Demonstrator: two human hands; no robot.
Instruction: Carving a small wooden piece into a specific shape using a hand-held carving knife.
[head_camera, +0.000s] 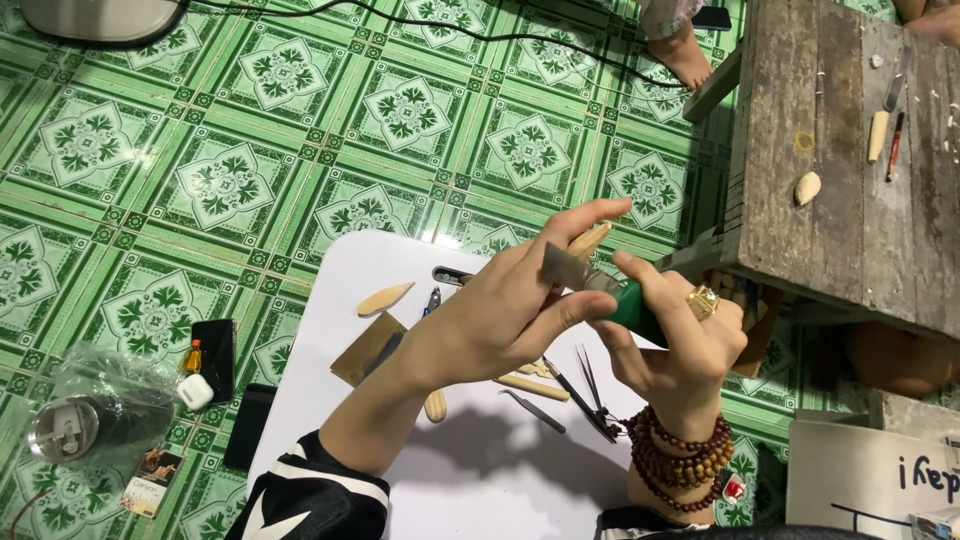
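Observation:
My left hand (505, 305) pinches a small pale wooden piece (589, 240) between thumb and fingers, above a white table (480, 470). A knife with a green handle (632, 305) is gripped in my right hand (670, 335), its grey blade (562, 265) resting against the wooden piece. The right hand wears a gold ring and brown bead bracelets at the wrist. Both hands touch each other around the piece.
On the white table lie a leaf-shaped wooden piece (385, 298), a brown sandpaper sheet (366, 348), tweezers (533, 409), dark picks and wooden sticks. A weathered wooden bench (850, 190) at right carries a small knife and carved bits. Phones, a white case and a bagged metal cup (85, 420) sit on the green tiled floor.

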